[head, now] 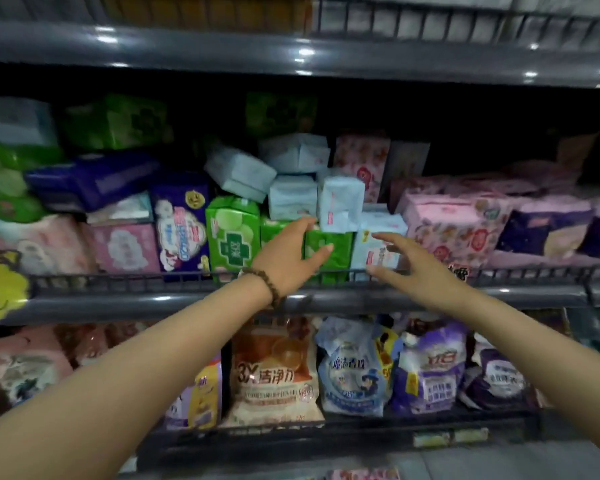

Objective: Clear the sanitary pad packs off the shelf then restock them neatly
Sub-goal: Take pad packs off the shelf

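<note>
A grey shelf (pixel 499 292) at chest height holds many sanitary pad packs in a loose jumble. Green packs (pixel 232 233) stand at the front middle, pale blue packs (pixel 340 202) are piled above and beside them, pink packs (pixel 451 226) lie to the right. My left hand (pixel 291 258), with a bead bracelet on its wrist, reaches over the rail with fingers spread in front of a green pack (pixel 329 251), its fingertips near the bottom of a pale blue pack. My right hand (pixel 413 268) is open, fingers spread before a pale blue pack (pixel 378 247) at the front. Neither hand holds anything.
A low wire rail (pixel 136 280) runs along the shelf's front edge. A yellow price tag (pixel 0 289) hangs at the left. Another shelf edge (pixel 291 53) runs close overhead. The shelf below carries detergent refill bags (pixel 274 372).
</note>
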### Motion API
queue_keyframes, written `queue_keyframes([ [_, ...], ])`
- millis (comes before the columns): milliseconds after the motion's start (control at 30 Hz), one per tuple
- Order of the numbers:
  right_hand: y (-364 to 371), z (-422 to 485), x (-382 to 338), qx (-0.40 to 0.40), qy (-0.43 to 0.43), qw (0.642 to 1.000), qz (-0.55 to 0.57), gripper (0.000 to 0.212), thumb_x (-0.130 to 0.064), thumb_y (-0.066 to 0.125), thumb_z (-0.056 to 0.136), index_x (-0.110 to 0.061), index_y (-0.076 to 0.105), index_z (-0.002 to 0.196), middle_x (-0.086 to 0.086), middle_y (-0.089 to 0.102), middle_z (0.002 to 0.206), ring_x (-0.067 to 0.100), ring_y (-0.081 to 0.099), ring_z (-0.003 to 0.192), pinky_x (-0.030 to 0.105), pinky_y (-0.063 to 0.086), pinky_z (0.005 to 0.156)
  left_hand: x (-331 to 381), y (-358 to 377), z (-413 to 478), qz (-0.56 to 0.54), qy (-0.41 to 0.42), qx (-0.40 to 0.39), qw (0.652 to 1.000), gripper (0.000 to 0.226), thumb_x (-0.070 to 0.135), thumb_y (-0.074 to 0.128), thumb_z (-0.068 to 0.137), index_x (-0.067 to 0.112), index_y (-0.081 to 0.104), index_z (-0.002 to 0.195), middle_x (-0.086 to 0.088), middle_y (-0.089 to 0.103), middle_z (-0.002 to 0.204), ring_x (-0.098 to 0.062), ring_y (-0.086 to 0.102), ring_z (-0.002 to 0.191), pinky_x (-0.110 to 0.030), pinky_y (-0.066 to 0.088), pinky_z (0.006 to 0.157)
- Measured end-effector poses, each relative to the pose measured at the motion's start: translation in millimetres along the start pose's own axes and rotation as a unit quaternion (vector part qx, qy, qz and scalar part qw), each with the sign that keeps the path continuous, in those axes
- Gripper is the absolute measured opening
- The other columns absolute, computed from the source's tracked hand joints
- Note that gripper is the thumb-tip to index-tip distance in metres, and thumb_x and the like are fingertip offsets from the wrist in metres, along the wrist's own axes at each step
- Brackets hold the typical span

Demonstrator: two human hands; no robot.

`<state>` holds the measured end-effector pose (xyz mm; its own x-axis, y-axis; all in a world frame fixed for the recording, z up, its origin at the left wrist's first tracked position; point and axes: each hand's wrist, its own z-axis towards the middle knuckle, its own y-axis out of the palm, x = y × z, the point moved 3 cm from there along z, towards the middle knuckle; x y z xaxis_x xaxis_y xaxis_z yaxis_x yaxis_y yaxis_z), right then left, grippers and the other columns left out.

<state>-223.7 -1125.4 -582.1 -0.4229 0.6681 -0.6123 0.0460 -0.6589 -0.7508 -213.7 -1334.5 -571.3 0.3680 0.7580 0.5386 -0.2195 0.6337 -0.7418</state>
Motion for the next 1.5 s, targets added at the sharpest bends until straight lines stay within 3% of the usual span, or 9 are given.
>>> queue_keyframes([
  [167,-15,44,-15,0.088,0.035,0.987,0.132,0.069,-0.04,0.064,0.088,-0.023,0.029,0.145,-0.003,0.034,0.149,0.017,0.038,0.135,0.03,0.04,0.098,9,-13,49,-0.125,-0.095,-0.006,0.988,0.063,0.05,0.032,0.098,0.016,0.021,0.15,-0.001,0.026,0.155,-0.016,0.032,0.138,-0.026,0.024,0.11],
  [267,-1,71,-20,0.105,0.05,0.975,0.19,0.079,-0.037,0.068,0.086,-0.02,0.022,0.148,-0.001,0.032,0.15,0.018,0.037,0.135,0.036,0.038,0.108,5,-8,62,-0.178,-0.103,-0.013,0.979,0.06,0.051,0.025,0.099,0.017,0.026,0.148,0.002,0.029,0.152,-0.014,0.033,0.137,-0.024,0.022,0.108],
  [433,28,99,-19,0.153,0.02,0.955,0.255,0.07,-0.015,0.075,0.081,-0.016,0.031,0.136,-0.005,0.046,0.122,0.008,0.046,0.112,0.004,0.037,0.082,5,6,76,-0.286,-0.11,-0.02,0.952,0.054,0.048,0.014,0.1,0.023,0.042,0.139,0.007,0.044,0.136,-0.01,0.042,0.125,-0.019,0.026,0.095],
  [600,36,116,-9,0.217,0.025,0.939,0.264,0.072,-0.012,0.078,0.076,-0.019,0.028,0.127,-0.003,0.046,0.119,0.014,0.049,0.113,0.022,0.045,0.091,4,5,86,-0.304,-0.124,-0.019,0.944,0.06,0.049,0.006,0.1,0.024,0.044,0.139,0.002,0.039,0.146,-0.015,0.032,0.137,-0.026,0.026,0.101],
  [767,33,115,-13,0.267,0.057,0.905,0.327,0.075,-0.015,0.079,0.077,-0.012,0.025,0.13,-0.001,0.047,0.113,0.011,0.051,0.099,0.001,0.043,0.061,23,3,90,-0.317,-0.116,-0.035,0.941,0.061,0.047,0.004,0.1,0.021,0.039,0.143,0.0,0.033,0.151,-0.015,0.027,0.14,-0.03,0.018,0.112],
  [967,7,98,-14,0.312,0.09,0.872,0.368,0.077,-0.014,0.075,0.08,-0.013,0.026,0.14,0.0,0.05,0.115,0.014,0.053,0.098,0.021,0.045,0.078,19,-6,81,-0.309,-0.122,0.014,0.943,0.056,0.053,0.016,0.098,0.026,0.035,0.145,0.002,0.027,0.154,-0.017,0.025,0.141,-0.033,0.023,0.11],
  [1133,-19,61,-15,0.243,0.082,0.861,0.439,0.07,-0.016,0.073,0.08,-0.018,0.033,0.137,0.002,0.06,0.12,0.017,0.063,0.101,0.034,0.054,0.081,10,-14,60,-0.329,-0.129,0.028,0.935,0.061,0.051,0.036,0.096,0.02,0.027,0.148,0.002,0.03,0.153,-0.016,0.032,0.138,-0.034,0.025,0.112],
  [1300,-8,10,-14,0.053,0.048,0.844,0.531,0.075,-0.014,0.079,0.058,-0.017,0.048,0.126,0.002,0.066,0.116,0.009,0.07,0.088,0.019,0.055,0.063,4,-3,25,-0.449,-0.167,-0.032,0.877,0.05,0.052,0.052,0.088,0.022,0.052,0.128,-0.001,0.058,0.129,-0.02,0.058,0.112,-0.039,0.048,0.098],
  [1500,74,-38,33,-0.116,0.15,0.799,0.571,0.1,-0.035,0.095,0.039,-0.015,0.054,0.128,0.008,0.065,0.124,0.02,0.065,0.107,0.028,0.057,0.076,-48,50,-47,-0.408,-0.244,-0.133,0.87,0.07,0.058,0.074,0.067,0.019,0.06,0.123,0.0,0.07,0.113,-0.018,0.067,0.101,-0.038,0.056,0.085],
])
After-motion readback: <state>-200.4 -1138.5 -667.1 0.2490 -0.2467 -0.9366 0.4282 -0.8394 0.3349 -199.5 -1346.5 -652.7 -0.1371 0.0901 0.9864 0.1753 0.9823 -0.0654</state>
